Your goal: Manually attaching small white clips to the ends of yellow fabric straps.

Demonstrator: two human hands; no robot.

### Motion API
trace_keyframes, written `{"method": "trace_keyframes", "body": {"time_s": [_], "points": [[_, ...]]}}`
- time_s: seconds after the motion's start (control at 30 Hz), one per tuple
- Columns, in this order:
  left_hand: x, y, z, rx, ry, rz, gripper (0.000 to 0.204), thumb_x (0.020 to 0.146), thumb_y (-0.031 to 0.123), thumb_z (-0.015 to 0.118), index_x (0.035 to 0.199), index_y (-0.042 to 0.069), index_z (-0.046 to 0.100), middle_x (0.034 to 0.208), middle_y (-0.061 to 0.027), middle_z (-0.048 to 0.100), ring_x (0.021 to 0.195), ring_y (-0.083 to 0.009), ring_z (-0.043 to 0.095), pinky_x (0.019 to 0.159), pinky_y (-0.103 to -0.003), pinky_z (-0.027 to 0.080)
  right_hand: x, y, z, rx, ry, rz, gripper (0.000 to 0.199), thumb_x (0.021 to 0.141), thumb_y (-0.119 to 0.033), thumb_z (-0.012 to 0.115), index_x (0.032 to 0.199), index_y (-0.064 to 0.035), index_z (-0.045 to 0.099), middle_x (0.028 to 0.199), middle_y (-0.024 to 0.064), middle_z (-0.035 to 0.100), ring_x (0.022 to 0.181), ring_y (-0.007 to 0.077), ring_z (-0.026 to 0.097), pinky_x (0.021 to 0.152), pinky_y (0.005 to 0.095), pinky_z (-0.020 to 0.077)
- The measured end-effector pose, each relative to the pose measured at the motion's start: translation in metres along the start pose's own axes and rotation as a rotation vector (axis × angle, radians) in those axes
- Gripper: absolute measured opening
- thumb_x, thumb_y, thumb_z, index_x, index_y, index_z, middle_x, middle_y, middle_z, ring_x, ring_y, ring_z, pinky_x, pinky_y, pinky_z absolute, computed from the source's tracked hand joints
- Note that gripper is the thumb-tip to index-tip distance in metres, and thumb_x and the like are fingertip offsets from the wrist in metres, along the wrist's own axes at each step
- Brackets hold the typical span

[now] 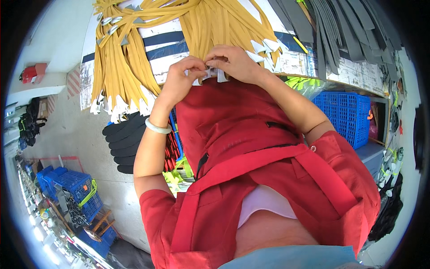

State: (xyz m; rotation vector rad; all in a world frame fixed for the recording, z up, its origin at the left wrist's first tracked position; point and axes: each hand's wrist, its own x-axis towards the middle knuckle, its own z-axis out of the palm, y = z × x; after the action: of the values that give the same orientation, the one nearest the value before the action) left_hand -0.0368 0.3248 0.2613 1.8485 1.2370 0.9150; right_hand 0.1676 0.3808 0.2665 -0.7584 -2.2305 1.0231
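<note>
Long mustard-yellow fabric strips [207,28] lie in bundles across the table, with white tabs on their ends. At the table's near edge, my left hand [180,80] has its thumb and fingers closed in a pinch on a white tab [207,76]. My right hand [234,65] meets it from the other side, fingertips pinched at the same tab. The fingers partly cover what lies between them. Another white tab [222,76] hangs over the edge just below my right hand. More white tabs [264,48] fan out to its right.
Another bundle of yellow strips [127,62] drapes over the table's left side. Dark grey strips [329,33] overhang at the right, near a yellow pen-like stick [300,45]. A blue crate [342,116] stands under the table. Black curved pieces [127,141] are stacked below left.
</note>
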Motion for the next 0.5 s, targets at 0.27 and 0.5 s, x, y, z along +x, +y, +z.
{"method": "trace_keyframes", "body": {"time_s": [0.27, 0.5], "points": [[-0.002, -0.004, -0.016, -0.817, 0.142, -0.147, 0.014, 0.081, -0.007, 0.066, 0.093, 0.0, 0.064, 0.094, -0.0028, 0.063, 0.086, -0.0102, 0.059, 0.078, -0.023, 0.047, 0.022, -0.023, -0.007, 0.483, -0.061, 0.11, 0.011, 0.089, -0.011, 0.062, 0.092, -0.0008, 0.063, 0.088, 0.0041, 0.06, 0.079, 0.0152, 0.057, 0.074, 0.0269, 0.046], [0.008, -0.003, -0.019, -0.928, 0.155, -0.013, 0.013, 0.081, -0.007, 0.064, 0.091, 0.001, 0.063, 0.097, -0.0065, 0.062, 0.1, -0.018, 0.057, 0.09, -0.029, 0.044, 0.022, -0.028, -0.006, 0.274, 0.186, -0.15, 0.011, 0.083, -0.008, 0.069, 0.09, -0.0014, 0.064, 0.089, 0.0042, 0.06, 0.079, 0.0129, 0.057, 0.072, 0.0248, 0.0453]]}}
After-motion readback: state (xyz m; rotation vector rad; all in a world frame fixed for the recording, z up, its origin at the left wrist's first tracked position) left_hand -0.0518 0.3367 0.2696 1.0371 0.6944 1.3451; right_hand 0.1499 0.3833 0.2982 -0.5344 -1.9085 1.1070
